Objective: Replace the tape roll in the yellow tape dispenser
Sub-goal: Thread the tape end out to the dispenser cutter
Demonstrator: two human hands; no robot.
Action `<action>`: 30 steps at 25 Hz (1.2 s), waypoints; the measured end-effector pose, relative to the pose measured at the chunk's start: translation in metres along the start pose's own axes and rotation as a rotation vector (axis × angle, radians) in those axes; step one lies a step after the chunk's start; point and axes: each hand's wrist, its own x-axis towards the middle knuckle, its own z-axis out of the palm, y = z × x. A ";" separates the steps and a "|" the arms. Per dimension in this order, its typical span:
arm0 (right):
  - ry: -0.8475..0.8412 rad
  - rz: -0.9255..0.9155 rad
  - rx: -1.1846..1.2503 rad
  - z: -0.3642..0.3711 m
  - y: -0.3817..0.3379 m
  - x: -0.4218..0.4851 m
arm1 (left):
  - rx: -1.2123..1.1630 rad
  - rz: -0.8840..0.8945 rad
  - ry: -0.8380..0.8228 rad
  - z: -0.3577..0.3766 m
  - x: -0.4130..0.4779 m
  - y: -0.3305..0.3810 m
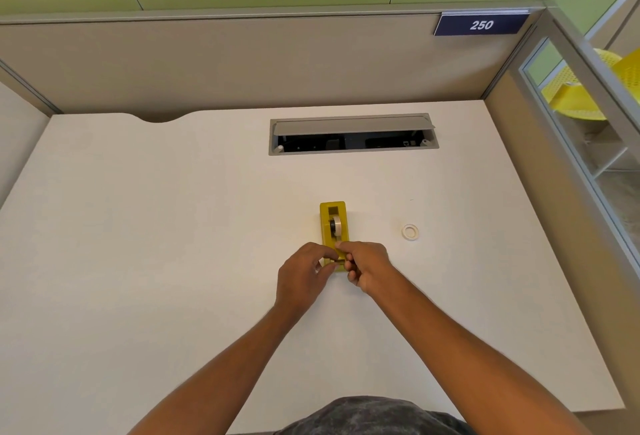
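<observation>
The yellow tape dispenser [333,226] lies lengthwise on the white desk [173,226], its far end pointing away from me. A white tape roll [336,225] on a dark hub sits in its well. My left hand [304,275] pinches the near end of the dispenser from the left. My right hand [367,266] pinches the same end from the right, thumb and forefinger at the cutter, which they hide. I cannot tell whether tape is between the fingers. A small empty white tape core [410,231] lies flat on the desk to the right, apart from both hands.
A grey cable hatch [353,134] with its lid raised is set into the desk behind the dispenser. Grey partition walls close the back and right side; a blue sign [481,24] reads 250. A yellow perforated chair [588,95] stands beyond the glass panel at right.
</observation>
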 end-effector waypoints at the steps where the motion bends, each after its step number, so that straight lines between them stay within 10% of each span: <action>1: 0.000 -0.007 0.005 0.000 0.001 -0.001 | -0.023 -0.013 0.009 0.001 -0.002 0.000; 30: -0.032 -0.010 0.065 -0.009 0.026 -0.021 | -0.816 -0.411 -0.077 0.018 -0.013 -0.002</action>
